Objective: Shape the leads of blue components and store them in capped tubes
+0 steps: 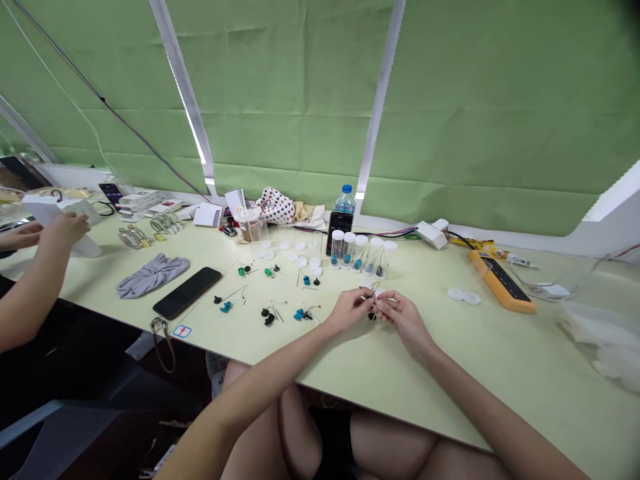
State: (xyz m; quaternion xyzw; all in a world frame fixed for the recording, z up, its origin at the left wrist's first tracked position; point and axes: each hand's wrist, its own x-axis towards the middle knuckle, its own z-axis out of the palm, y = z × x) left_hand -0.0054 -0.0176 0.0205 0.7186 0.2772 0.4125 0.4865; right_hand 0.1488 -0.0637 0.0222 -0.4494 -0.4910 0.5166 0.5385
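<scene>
My left hand (351, 309) and my right hand (404, 319) meet above the table, fingertips pinched together. A thin dark metal piece pokes up between the fingers, and a small black part (372, 317) shows just beneath them; which hand grips which is hidden. Behind the hands stands a row of clear tubes (359, 252) with white caps, some holding blue parts. To the left lie small sets of coloured parts and bent metal rods: blue parts (299, 314), black parts (269, 319) and green parts (269, 272). White round caps (300, 246) lie behind these sets.
A phone showing a timer (340, 222) leans on a water bottle (346, 193). Left are a black phone (187, 293) and a grey cloth band (153, 275); a co-worker's hand (70, 227) holds a white box. On the right lie an orange power strip (501, 281) and plastic bags (600, 333).
</scene>
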